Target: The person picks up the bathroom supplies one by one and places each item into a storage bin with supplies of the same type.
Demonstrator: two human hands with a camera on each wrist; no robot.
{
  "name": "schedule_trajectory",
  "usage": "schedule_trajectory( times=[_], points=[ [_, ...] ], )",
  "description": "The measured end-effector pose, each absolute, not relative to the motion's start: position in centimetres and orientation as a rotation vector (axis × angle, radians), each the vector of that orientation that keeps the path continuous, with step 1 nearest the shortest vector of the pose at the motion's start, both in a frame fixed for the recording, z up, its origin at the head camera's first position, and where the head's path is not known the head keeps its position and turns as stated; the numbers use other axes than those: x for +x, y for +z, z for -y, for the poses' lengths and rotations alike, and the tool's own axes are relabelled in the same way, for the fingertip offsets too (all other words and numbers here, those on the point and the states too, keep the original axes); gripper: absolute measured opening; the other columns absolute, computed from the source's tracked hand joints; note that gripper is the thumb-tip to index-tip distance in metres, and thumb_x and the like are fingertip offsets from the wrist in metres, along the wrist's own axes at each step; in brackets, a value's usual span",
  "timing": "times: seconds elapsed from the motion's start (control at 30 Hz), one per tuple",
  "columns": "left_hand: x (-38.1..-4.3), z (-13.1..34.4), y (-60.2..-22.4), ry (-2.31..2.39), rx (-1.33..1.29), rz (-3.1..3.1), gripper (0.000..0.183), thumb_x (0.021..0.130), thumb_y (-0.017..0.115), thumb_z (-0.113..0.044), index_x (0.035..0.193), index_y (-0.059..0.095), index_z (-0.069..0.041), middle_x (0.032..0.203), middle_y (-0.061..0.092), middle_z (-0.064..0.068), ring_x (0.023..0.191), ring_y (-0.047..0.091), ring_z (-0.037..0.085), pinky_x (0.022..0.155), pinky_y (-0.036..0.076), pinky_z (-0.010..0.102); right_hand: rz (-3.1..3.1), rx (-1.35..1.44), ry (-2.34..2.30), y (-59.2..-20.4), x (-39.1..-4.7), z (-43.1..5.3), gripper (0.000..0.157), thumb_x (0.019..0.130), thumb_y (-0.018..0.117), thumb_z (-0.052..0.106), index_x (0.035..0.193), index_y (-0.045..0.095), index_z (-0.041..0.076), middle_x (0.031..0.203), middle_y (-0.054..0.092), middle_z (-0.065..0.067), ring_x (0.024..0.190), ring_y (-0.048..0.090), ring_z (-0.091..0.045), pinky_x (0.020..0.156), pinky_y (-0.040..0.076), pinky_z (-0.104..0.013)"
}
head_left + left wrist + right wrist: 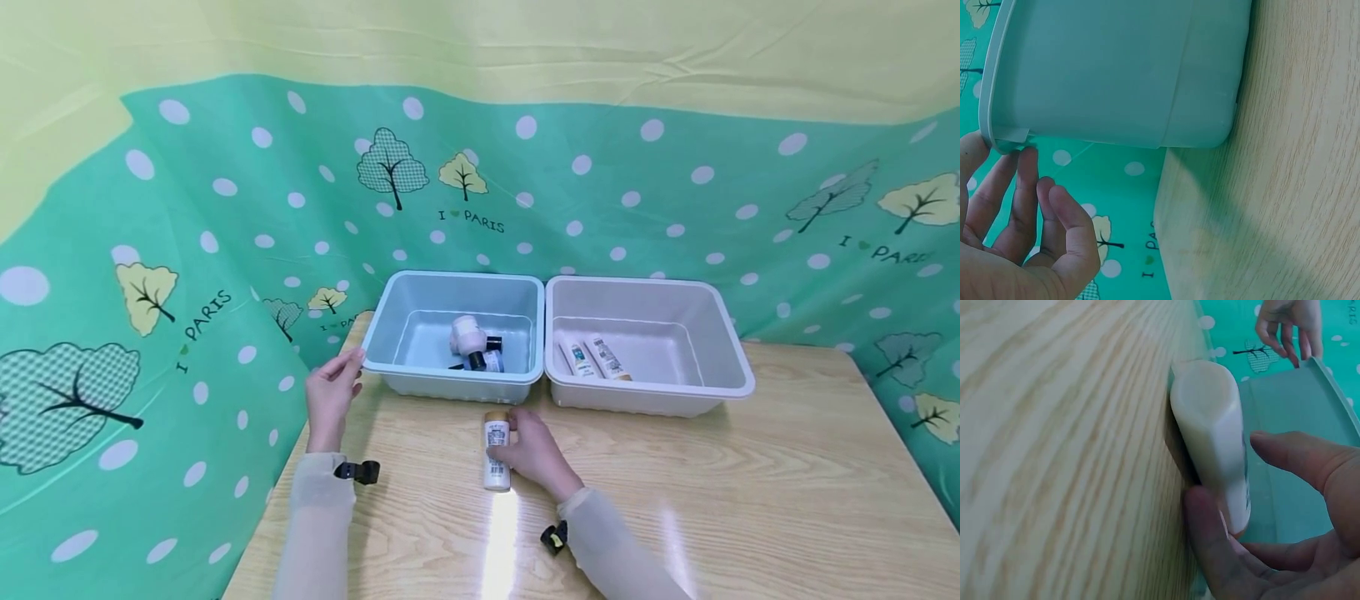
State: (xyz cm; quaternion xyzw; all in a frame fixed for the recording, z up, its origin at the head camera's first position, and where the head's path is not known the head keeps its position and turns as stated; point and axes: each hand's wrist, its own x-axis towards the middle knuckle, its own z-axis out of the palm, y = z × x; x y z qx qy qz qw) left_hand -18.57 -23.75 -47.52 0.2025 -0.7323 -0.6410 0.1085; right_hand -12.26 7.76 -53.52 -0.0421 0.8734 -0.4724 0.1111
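A white bottle with a gold cap (497,450) lies on its side on the table, its printed label facing up. My right hand (534,447) is around its right side. In the right wrist view the fingers are beside the bottle (1210,425), and the thumb stands a little apart from it. At the left, my left hand (333,396) pinches the front left rim corner of the light blue bin (450,379). The left wrist view shows the thumb on the rim and fingertips beneath it. Inside that bin lie a whitish rounded container (468,335) and black-capped items (477,360).
A pale grey bin (645,398) stands right of the blue one, holding two white tubes (607,358). Both bins sit at the back of the wooden table (712,483). Behind them hangs a green and yellow printed curtain (585,192).
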Motion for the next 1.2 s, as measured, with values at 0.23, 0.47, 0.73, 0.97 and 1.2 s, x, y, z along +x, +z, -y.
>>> schedule_trajectory(
  times=[0.23, 0.47, 0.73, 0.97, 1.2],
  points=[
    [-18.5, 23.8, -47.6, -1.894, 0.577, 2.151, 0.042, 0.091, 0.074, -0.042, 0.121, 0.074, -0.013, 0.101, 0.071, -0.004, 0.090, 0.060, 0.016, 0.073, 0.056, 0.026, -2.726, -0.116, -1.136, -53.3, -12.1, -6.2, 0.085, 0.074, 0.089, 0.030, 0.138, 0.046, -0.005, 0.115, 0.053, -0.017, 0.086, 0.057, -0.025, 0.074, 0.052, -0.040],
    [-18.6, 23.6, -47.7, -1.916, 0.567, 2.139, 0.041, 0.090, 0.074, -0.043, 0.120, 0.075, -0.014, 0.104, 0.071, 0.001, 0.095, 0.059, 0.022, 0.074, 0.056, 0.028, -2.824, -0.138, -0.939, -52.6, -12.1, -5.9, 0.078, 0.071, 0.084, 0.021, 0.135, 0.047, -0.006, 0.112, 0.054, -0.018, 0.083, 0.058, -0.026, 0.070, 0.052, -0.041],
    [-18.6, 23.9, -47.7, -1.935, 0.575, 2.129, 0.040, 0.091, 0.074, -0.041, 0.120, 0.075, -0.014, 0.106, 0.071, 0.001, 0.097, 0.059, 0.023, 0.075, 0.056, 0.028, -2.780, -0.133, -0.907, -52.1, -12.4, -6.5, 0.082, 0.070, 0.085, 0.021, 0.139, 0.046, -0.003, 0.119, 0.058, -0.019, 0.088, 0.060, -0.028, 0.075, 0.053, -0.044],
    [-18.6, 23.9, -47.7, -1.933, 0.572, 2.125, 0.040, 0.090, 0.075, -0.041, 0.120, 0.075, -0.014, 0.105, 0.071, 0.000, 0.092, 0.059, 0.018, 0.074, 0.057, 0.029, -2.851, -0.163, -0.828, -52.4, -12.4, -6.4, 0.080, 0.071, 0.087, 0.022, 0.136, 0.048, -0.003, 0.119, 0.059, -0.020, 0.091, 0.062, -0.033, 0.072, 0.054, -0.048],
    [-18.6, 23.8, -47.6, -1.947, 0.587, 2.132, 0.041, 0.090, 0.075, -0.041, 0.121, 0.074, -0.014, 0.107, 0.071, 0.000, 0.094, 0.058, 0.019, 0.074, 0.056, 0.027, -2.900, -0.151, -0.786, -52.3, -12.2, -6.3, 0.077, 0.072, 0.088, 0.022, 0.134, 0.050, -0.002, 0.117, 0.058, -0.021, 0.091, 0.062, -0.035, 0.070, 0.054, -0.048]
  ],
)
